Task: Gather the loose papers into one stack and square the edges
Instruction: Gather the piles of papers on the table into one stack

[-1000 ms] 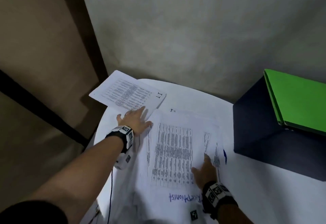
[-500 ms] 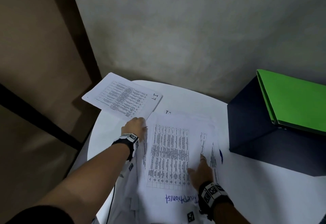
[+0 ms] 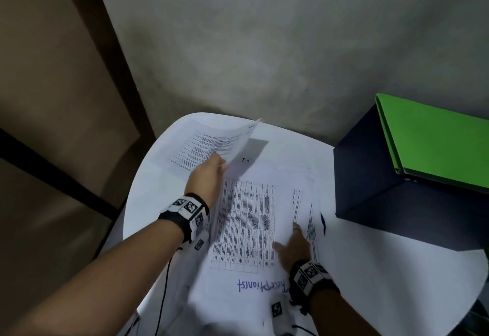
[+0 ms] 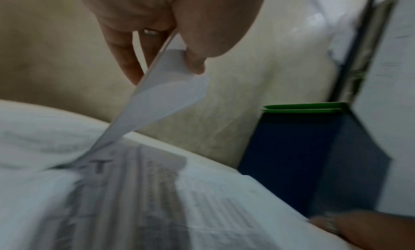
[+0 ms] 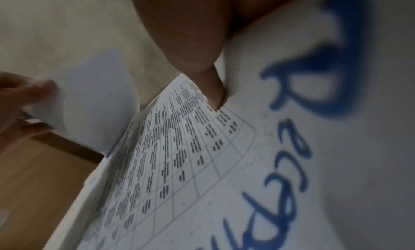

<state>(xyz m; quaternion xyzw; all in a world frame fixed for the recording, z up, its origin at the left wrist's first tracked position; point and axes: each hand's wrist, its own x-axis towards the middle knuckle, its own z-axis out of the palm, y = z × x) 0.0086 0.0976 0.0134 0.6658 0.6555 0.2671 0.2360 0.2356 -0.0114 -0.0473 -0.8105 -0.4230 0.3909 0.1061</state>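
A loose printed sheet (image 3: pixel 209 142) curls up off the far left of the round white table (image 3: pixel 375 269). My left hand (image 3: pixel 214 171) pinches its near corner between thumb and fingers; the left wrist view shows that pinch (image 4: pixel 172 65) on the lifted sheet (image 4: pixel 166 97). A spread pile of printed papers (image 3: pixel 246 224) lies in the middle, its top page bearing a table and blue handwriting. On the pile's right side my right hand (image 3: pixel 293 243) rests flat with straight fingers. In the right wrist view, a fingertip (image 5: pixel 213 94) presses on the pile (image 5: pixel 179 165).
A dark blue box (image 3: pixel 397 203) stands on the table's right side with a green folder (image 3: pixel 436 142) on top. A grey wall runs close behind the table. A thin black cable (image 3: pixel 164 282) hangs by my left forearm. Bare tabletop shows at the near right.
My left hand went from lying flat on the far-left sheet to pinching its corner and lifting it, and the sheet swung towards the pile. My right hand stayed on the pile.
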